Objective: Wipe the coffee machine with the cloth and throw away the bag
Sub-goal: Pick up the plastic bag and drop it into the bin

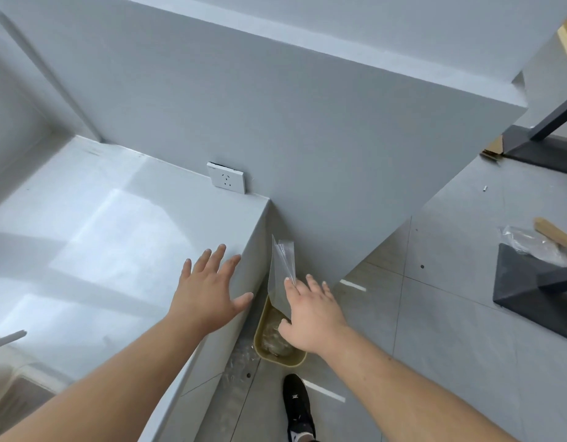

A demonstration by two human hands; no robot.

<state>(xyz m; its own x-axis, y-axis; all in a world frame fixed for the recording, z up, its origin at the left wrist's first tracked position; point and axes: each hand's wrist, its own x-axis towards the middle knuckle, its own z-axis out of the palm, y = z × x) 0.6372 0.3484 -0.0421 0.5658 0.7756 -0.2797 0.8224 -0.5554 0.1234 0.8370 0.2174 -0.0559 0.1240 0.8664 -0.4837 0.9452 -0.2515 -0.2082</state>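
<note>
A clear plastic bag [282,269] stands upright in the air over a small olive-yellow bin [260,334] on the floor, beside the end of the counter. My right hand [311,317] hovers over the bin with its fingers spread, and the index fingertip touches the bag's lower part. No finger is visibly pinching the bag. My left hand [208,288] lies flat and open on the corner of the white counter [116,237]. The bin holds crumpled clear plastic. Neither the coffee machine nor the cloth is in view.
A white wall socket [226,180] sits just above the counter's back edge. My black shoe [296,406] stands on the grey tiles below the bin. Black metal bases [531,295] lie on the floor at right, with a wood piece [553,236] and plastic wrap.
</note>
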